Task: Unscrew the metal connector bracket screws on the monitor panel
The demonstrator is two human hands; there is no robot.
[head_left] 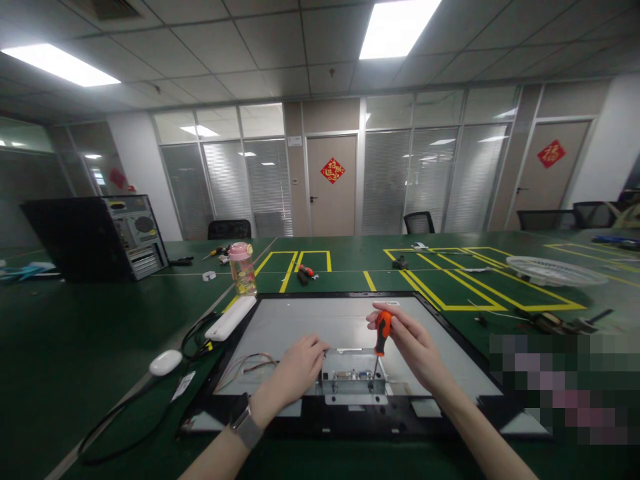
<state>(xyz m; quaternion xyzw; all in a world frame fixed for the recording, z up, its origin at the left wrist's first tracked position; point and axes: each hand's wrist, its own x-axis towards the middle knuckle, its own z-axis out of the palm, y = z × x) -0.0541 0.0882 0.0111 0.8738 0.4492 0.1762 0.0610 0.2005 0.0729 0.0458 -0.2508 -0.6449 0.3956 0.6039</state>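
A flat display panel (310, 319) with a black frame lies back-up on the table in front of me. Near its close edge sits a metal bracket box (353, 385) with connector ports inside. My left hand (299, 363), wearing a watch on the wrist, has its fingers closed over the left end of this box. In my right hand (409, 339) is an orange and black screwdriver (383, 333), held nearly upright between thumb and fingers. Its shaft points down at the right part of the box; the exact tip contact is too small to tell. Thin wires (250, 363) lie left of my left hand.
Left of the panel are a white power strip (231, 320), black cables, a white oval device (165, 362) and a pink-lidded bottle (243, 270). A black computer case (95, 237) stands far left. Tools (306, 272) lie beyond the panel; a white round grille (555, 270) is right.
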